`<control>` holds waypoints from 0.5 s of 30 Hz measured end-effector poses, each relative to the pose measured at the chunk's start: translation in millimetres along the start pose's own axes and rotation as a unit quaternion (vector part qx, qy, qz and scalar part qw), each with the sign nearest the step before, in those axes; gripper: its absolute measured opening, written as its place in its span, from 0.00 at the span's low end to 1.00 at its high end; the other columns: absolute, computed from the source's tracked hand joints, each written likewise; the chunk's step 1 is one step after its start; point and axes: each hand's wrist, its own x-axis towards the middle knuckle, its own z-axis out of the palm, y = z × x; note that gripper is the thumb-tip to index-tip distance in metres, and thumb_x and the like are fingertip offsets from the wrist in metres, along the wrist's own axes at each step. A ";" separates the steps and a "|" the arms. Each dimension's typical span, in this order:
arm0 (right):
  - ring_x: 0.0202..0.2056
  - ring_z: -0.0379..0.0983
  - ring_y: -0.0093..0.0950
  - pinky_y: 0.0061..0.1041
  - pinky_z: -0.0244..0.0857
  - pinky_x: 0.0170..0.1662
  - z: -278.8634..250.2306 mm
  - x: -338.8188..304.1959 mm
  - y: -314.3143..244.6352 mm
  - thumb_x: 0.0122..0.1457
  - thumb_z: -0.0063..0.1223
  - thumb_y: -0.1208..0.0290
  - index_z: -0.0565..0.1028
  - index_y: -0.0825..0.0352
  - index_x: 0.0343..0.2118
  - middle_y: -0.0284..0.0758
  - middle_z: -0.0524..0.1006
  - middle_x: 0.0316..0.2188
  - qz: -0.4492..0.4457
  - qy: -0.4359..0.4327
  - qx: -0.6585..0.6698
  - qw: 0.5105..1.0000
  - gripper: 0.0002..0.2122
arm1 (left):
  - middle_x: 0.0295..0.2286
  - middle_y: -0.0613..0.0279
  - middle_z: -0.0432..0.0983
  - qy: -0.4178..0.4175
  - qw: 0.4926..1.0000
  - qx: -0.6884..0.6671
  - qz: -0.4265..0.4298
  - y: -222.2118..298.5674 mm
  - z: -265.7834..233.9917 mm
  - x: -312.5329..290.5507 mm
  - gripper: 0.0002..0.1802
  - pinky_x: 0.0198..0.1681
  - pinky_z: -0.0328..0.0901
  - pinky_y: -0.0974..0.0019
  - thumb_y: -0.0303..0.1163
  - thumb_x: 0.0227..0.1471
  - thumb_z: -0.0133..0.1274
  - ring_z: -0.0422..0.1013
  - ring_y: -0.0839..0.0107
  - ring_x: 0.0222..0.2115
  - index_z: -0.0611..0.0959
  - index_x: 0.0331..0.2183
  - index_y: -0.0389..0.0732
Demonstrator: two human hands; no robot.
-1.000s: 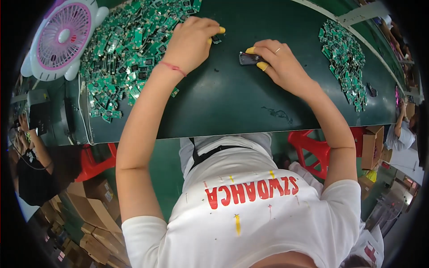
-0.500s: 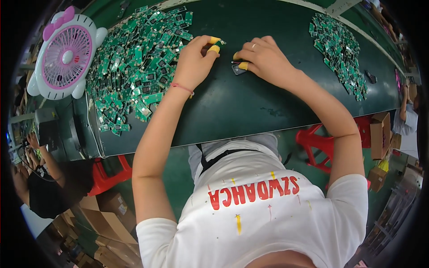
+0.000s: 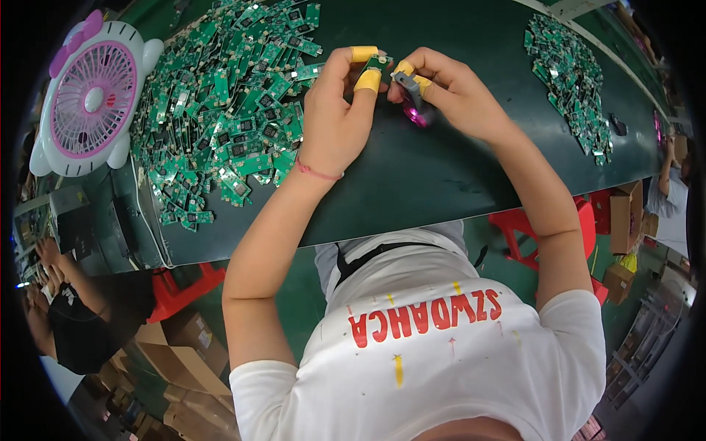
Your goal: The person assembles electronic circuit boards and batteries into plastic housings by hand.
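Note:
My left hand (image 3: 346,110), with yellow tape or cots on the thumb and index finger, pinches a small green circuit board (image 3: 380,60). Facing it closely, my right hand (image 3: 448,88) grips a small grey tool with a shiny magenta end (image 3: 409,82); its exact kind does not show. Yellow covers are on those fingertips too. The board's edge comes near the tool, but whether they touch I cannot tell. Beside my left hand spreads a large heap of green circuit boards (image 3: 228,110). A smaller heap of boards (image 3: 570,81) lies far right.
A white and pink cat-shaped fan (image 3: 93,99) stands at the left of the dark green table (image 3: 412,191). A small black object (image 3: 619,125) lies by the right heap. Red stools (image 3: 515,239), cardboard boxes (image 3: 184,345) and another person (image 3: 81,309) are around the table.
Both hands have come closer together, my left one moving right. The grey tool, low under my right fingers before, is now raised and turned, showing its magenta end.

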 end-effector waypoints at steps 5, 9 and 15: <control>0.34 0.71 0.19 0.16 0.63 0.38 10.7 4.5 -5.0 0.57 0.41 0.76 0.68 0.71 0.37 0.34 0.75 0.30 0.035 0.022 0.023 0.999 0.07 | 0.32 0.58 0.73 0.010 0.998 -0.026 0.058 3.8 -4.7 0.1 0.12 0.36 0.65 0.74 0.19 0.49 0.44 0.71 0.74 0.32 0.71 0.39 0.34; 0.33 0.70 0.19 0.16 0.63 0.38 11.6 2.9 -7.0 0.57 0.40 0.75 0.69 0.71 0.37 0.34 0.75 0.30 0.075 0.020 0.056 0.995 0.08 | 0.33 0.57 0.72 -0.036 0.997 -0.061 0.003 7.2 -11.5 3.2 0.15 0.37 0.64 0.74 0.19 0.49 0.43 0.71 0.73 0.34 0.70 0.42 0.35; 0.32 0.70 0.19 0.18 0.63 0.38 19.7 3.5 -1.0 0.57 0.41 0.75 0.69 0.71 0.36 0.34 0.75 0.29 0.113 0.014 0.115 0.987 0.08 | 0.35 0.53 0.71 -0.055 0.996 0.042 0.051 5.8 -10.8 0.0 0.19 0.38 0.64 0.70 0.18 0.48 0.40 0.70 0.66 0.36 0.68 0.45 0.38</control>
